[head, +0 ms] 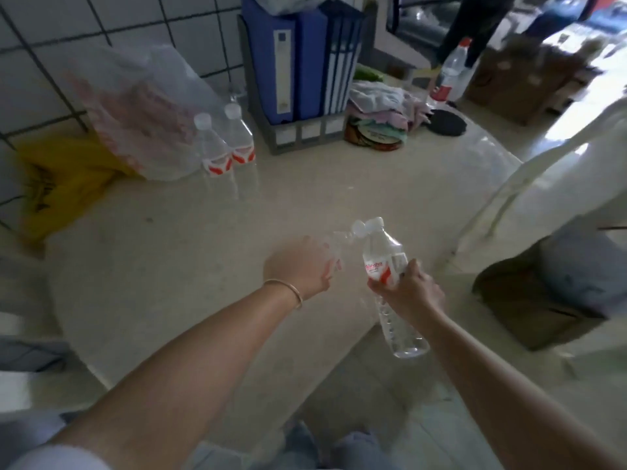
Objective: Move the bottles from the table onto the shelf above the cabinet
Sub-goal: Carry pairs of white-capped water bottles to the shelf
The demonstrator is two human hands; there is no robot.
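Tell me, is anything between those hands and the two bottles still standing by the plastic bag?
Nothing visible: bare table lies between them. But the left hand and right hand each already grip a bottle; the two standing bottles wait untouched.

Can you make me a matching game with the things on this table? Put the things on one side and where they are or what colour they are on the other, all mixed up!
Things:
1. bottle in the right hand
2. two bottles
3. folders
4. yellow bag

Places or colours:
A. blue, upright in a grey rack
B. lifted off the table, gripped round its label
C. far left, by the tiled wall
D. standing side by side next to a clear plastic bag

Pairs: 1-B, 2-D, 3-A, 4-C
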